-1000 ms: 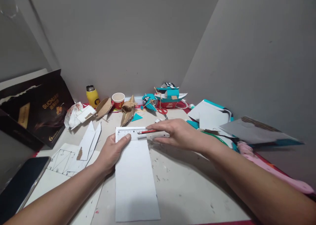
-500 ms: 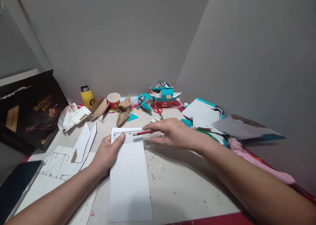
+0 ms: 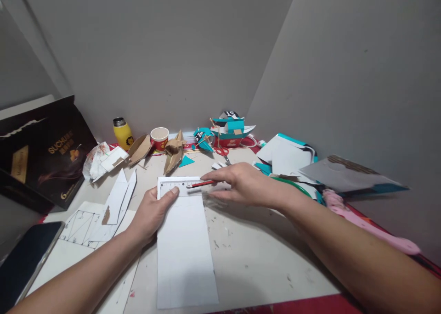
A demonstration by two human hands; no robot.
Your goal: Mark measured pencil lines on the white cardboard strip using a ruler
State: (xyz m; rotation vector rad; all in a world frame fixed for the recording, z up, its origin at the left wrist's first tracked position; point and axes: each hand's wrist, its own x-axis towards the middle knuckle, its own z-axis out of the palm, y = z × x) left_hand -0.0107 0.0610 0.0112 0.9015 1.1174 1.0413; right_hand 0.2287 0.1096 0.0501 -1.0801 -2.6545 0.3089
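A long white cardboard strip (image 3: 186, 254) lies in front of me. Across its far end rests a clear ruler (image 3: 167, 185). My left hand (image 3: 149, 213) grips the strip's left edge, its thumb pressing the ruler down and its other fingers hidden. In my right hand (image 3: 248, 185) is a red and black pencil (image 3: 200, 184), held nearly level above the ruler, silver end pointing left. The right fingers reach to the ruler's right end; whether they touch it I cannot tell.
Left are a phone (image 3: 31, 254), a drawn paper template (image 3: 81, 229), white cutouts (image 3: 115, 199) and a dark box (image 3: 44, 158). Behind stand a yellow bottle (image 3: 122, 134), a paper cup (image 3: 160, 139), a model boat (image 3: 234, 129) and scissors (image 3: 223, 154). Cardboard scraps (image 3: 289, 155) lie right.
The view has shifted slightly, and the strip, ruler and left hand sit a little further right in it. Both hands keep their hold; the pencil stays over the ruler.
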